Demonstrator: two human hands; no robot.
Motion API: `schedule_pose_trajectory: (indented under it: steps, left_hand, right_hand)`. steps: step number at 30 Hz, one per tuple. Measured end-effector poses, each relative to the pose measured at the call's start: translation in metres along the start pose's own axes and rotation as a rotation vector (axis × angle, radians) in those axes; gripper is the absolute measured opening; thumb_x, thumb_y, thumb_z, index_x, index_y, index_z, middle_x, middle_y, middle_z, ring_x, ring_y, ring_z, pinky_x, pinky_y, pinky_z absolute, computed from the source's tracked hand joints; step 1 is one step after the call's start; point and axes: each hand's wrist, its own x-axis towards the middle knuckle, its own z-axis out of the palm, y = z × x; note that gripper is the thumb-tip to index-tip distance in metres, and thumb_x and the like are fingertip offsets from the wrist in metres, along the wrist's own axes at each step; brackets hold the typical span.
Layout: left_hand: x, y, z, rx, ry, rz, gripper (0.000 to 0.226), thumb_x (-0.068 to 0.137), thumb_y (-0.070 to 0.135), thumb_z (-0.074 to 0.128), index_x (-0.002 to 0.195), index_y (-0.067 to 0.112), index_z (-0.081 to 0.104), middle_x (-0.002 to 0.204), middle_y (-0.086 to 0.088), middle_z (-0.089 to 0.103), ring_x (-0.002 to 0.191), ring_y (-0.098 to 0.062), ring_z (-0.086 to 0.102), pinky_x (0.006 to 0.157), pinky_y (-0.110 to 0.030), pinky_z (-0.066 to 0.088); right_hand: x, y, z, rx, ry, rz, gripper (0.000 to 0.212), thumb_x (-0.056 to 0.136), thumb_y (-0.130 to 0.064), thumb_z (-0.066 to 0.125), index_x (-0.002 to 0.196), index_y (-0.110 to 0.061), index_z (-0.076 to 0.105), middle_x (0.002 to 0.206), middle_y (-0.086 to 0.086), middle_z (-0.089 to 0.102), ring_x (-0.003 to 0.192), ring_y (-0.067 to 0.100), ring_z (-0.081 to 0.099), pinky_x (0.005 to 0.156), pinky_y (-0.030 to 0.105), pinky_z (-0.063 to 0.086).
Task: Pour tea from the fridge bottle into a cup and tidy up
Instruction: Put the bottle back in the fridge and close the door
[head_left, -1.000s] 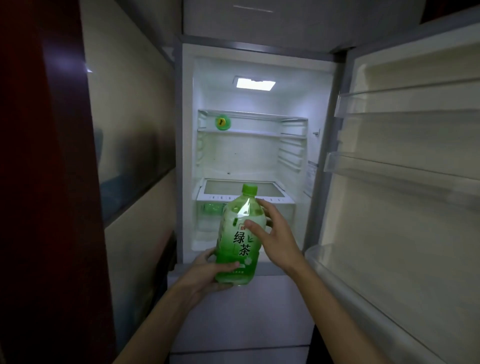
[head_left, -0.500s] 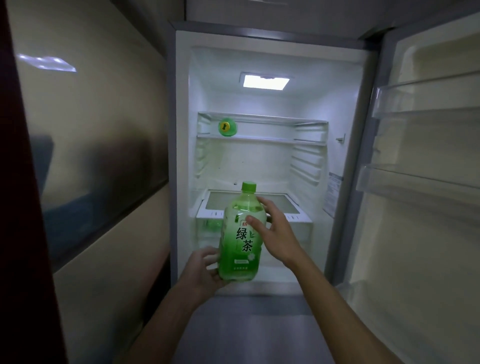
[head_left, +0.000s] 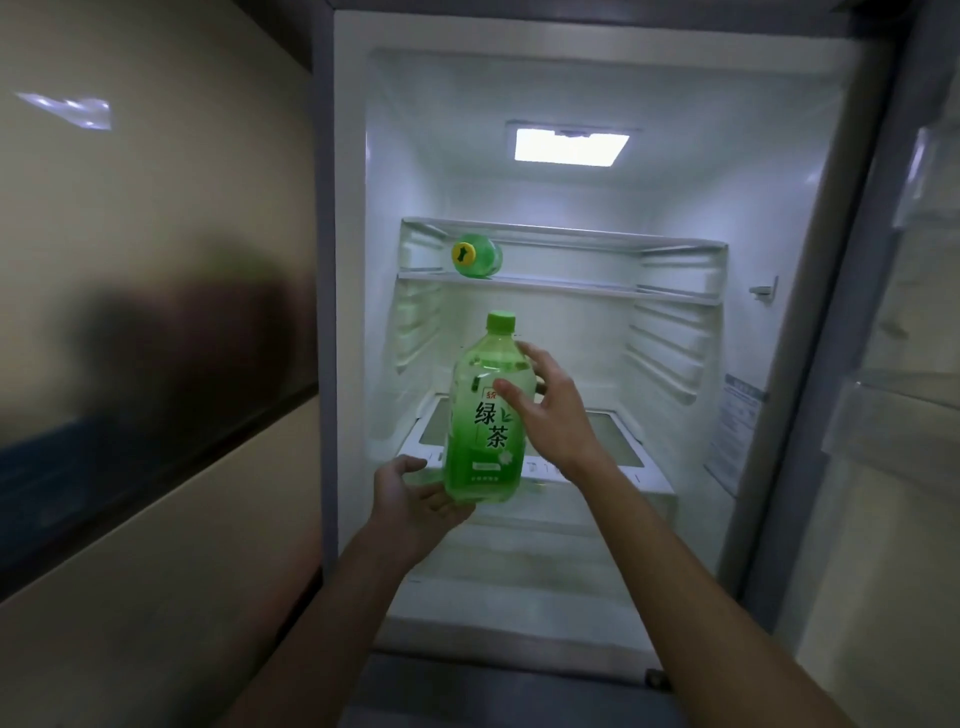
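Holding green tea bottle upright at frame centre, inside open fridge: left hand cupped under base, right hand gripping its side w/ fingers spread.

Up on the glass shelf a second green bottle lies on its side, cap end facing out. The ceiling lamp glows white overhead. A printed sticker sits on the right inner wall, and a glossy beige wall panel stands left.
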Motion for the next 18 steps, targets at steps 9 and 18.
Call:
schedule_pose_trajectory:
  steps: [9,18]
  left_hand:
    - [0.061,0.029,0.003,0.026,-0.040,0.011,0.049,0.085,0.019,0.044,0.119,-0.016,0.047,0.113,-0.034,0.052,0.103,-0.046,0.055,0.092,-0.048,0.050]
    - [0.111,0.042,0.014,0.189,0.028,0.048,0.027,0.089,0.017,0.044,0.106,-0.004,0.048,0.102,-0.024,0.047,0.087,-0.036,0.051,0.076,-0.042,0.049]
  right_hand:
    - [0.055,0.039,0.010,0.001,0.040,0.005,0.052,0.090,-0.023,0.067,0.138,-0.020,0.048,0.104,-0.026,0.056,0.088,-0.017,0.059,0.074,0.020,0.056]
    - [0.089,0.078,0.024,0.045,0.060,0.088,0.044,0.090,-0.026,0.067,0.131,-0.028,0.052,0.105,-0.019,0.059,0.095,0.003,0.061,0.077,0.040,0.061]
